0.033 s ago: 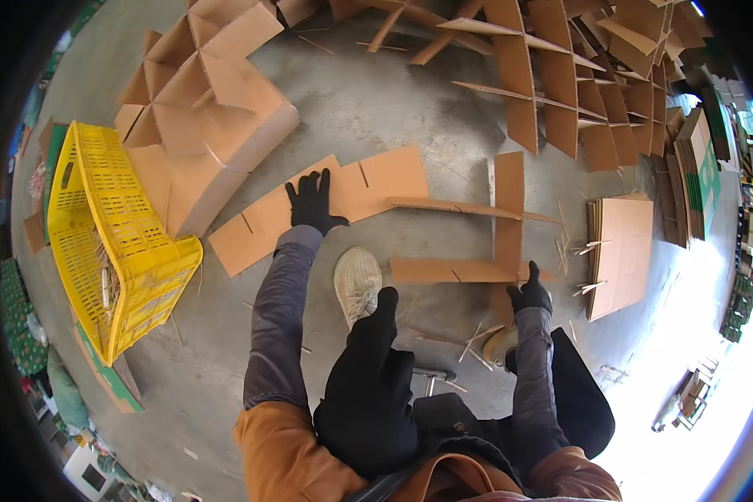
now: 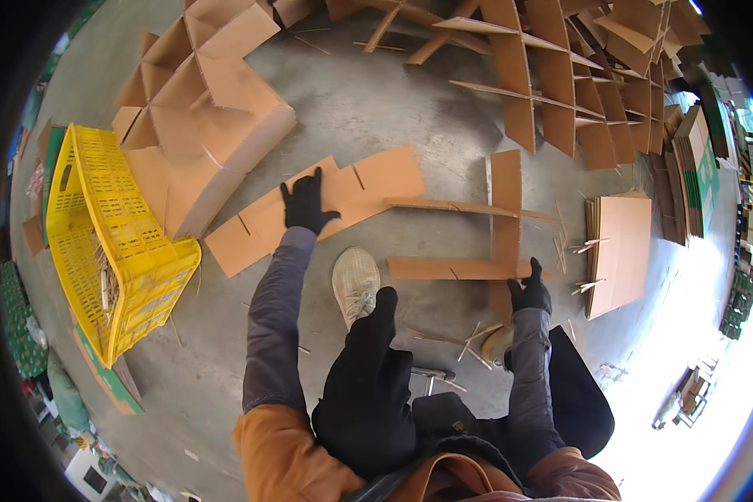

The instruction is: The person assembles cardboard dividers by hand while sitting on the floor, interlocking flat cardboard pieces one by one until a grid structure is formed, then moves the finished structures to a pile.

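My left hand (image 2: 308, 207), in a black glove, rests over a slotted flat cardboard strip (image 2: 381, 177) on the floor. Its thumb and outer fingers are stretched apart and the middle ones look bent; it grips nothing. A second flat strip (image 2: 243, 240) lies partly under it, overlapping the first. To the right stands a partly joined cardboard divider, with an upright strip (image 2: 505, 180) crossed by two others (image 2: 443, 268). Beside the nearer crossing is my right hand (image 2: 530, 293), also gloved, index finger and thumb spread. Whether it touches the divider is hard to tell.
A yellow plastic crate (image 2: 134, 251) holding thin sticks stands at left, by a stack of cardboard (image 2: 243, 171) topped with joined dividers. More assembled dividers (image 2: 552, 92) fill the far right. A pile of flat sheets (image 2: 623, 251) lies at right. Loose sticks (image 2: 475, 345) litter the floor near my shoe.
The middle fingers of my left hand have bent from their spread pose on the strip. My right index finger has lifted slightly. The cardboard pieces keep their places.
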